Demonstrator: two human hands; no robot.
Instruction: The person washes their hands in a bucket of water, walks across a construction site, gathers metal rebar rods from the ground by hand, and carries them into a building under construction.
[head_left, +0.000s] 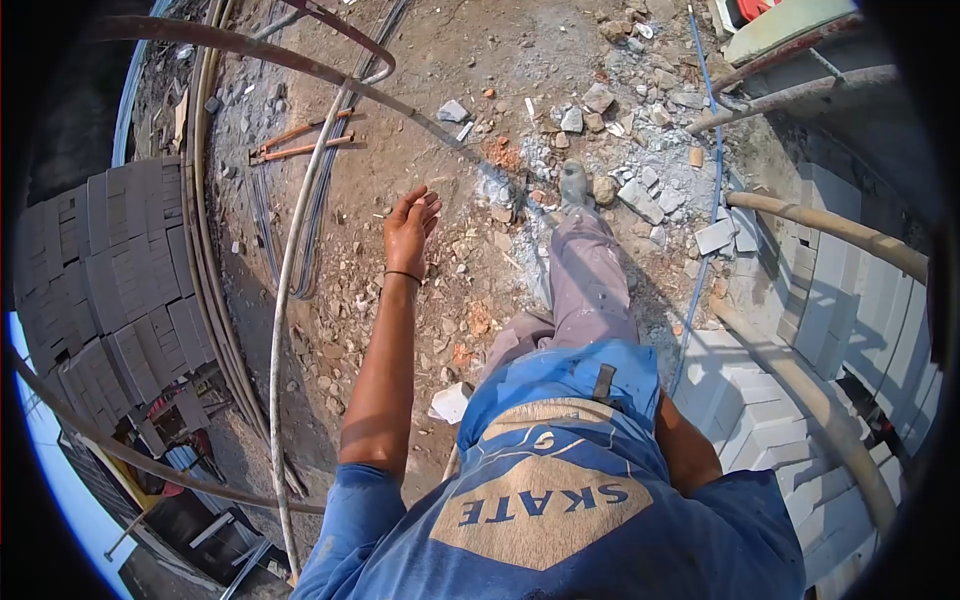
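My left hand (410, 230) hangs in front of me over the stony dirt ground (400, 320), its fingers loosely bent and holding nothing. A thin dark band (403, 274) circles that wrist. My right arm (685, 445) reaches back along my side, and its hand is hidden from view. One boot (573, 183) is planted among broken stones and pale rubble (640, 200).
Stacked grey blocks (130, 260) stand on the left, pale blocks (770, 410) on the right. Long pipes (205, 200) and a curved metal bar (290, 270) run along the left. A blue hose (715, 170) crosses the right side. Orange-brown metal pieces (300, 140) lie ahead.
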